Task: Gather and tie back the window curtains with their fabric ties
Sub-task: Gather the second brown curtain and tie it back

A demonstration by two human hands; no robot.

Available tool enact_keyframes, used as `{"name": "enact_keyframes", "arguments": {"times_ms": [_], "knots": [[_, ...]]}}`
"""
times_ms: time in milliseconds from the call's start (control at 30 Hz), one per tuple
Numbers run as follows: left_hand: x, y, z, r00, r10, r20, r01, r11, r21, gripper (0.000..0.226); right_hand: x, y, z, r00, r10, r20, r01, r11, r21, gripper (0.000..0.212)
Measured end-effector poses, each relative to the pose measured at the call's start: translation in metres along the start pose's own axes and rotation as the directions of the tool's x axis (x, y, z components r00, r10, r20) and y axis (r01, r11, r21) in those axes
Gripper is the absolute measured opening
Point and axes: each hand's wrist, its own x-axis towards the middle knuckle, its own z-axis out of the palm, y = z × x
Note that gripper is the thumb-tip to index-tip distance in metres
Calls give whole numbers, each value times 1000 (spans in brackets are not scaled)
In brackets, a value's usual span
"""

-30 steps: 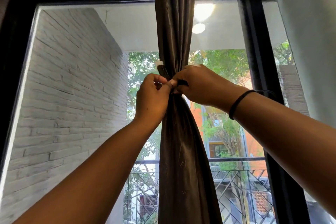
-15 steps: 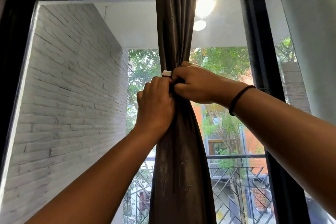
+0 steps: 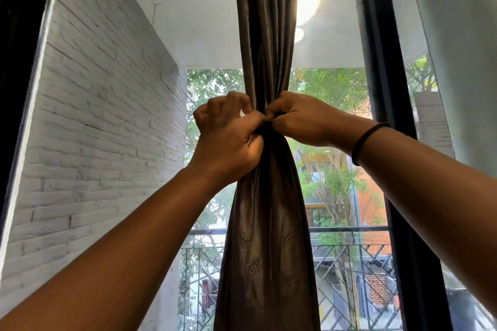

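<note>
2 bare forearms reach up and away from the viewer, meeting at the middle of the window. The left hand [image 3: 228,140] has its fingers curled tight, its grip closed around the gathered curtain [image 3: 269,209] at the pinched waist, with the thumb and forefinger pinching up by the cinch. The right hand [image 3: 301,119] comes in from the other side, fingers curled in, its grip closed on the dark fabric tie [image 3: 269,126] right where it wraps the bundle; only a small dark piece of the tie shows between the 2 hands, so whether it is knotted cannot be told. A black band [image 3: 365,140] circles the right wrist.

The curtain is dark brown and shiny, hanging straight down from the top of the view, squeezed narrow at the hands and flaring out wider below them. It hangs in front of the glass, roughly centred in the black window frame [image 3: 382,88]. A pale curtain [image 3: 462,48] hangs at the far right edge.

Beyond the glass, a white brick wall [image 3: 94,129] runs along the left, a metal railing [image 3: 349,250] crosses low, and trees [image 3: 333,88] and an orange building stand further out.
</note>
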Motion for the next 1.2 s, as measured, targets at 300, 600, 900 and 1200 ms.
{"name": "enact_keyframes", "arguments": {"times_ms": [300, 600, 900, 1200], "knots": [[13, -2, -9, 958, 7, 286, -16, 999, 31, 43, 4, -5, -1, 997, 63, 42, -69, 986, 149, 16], [-7, -15, -8, 959, 280, -39, -270, 947, 174, 20, 6, 10, -4, 991, 63, 119, -97, 949, 301, 11], [-19, -13, -16, 949, 305, 82, -316, 913, 257, 33, 3, 32, -17, 991, 106, 87, -137, 728, 672, 18], [-42, 7, -6, 966, 1, 257, 43, 985, -164, 35, 17, 39, -15, 925, 325, -195, -179, 827, 532, 19]]}}
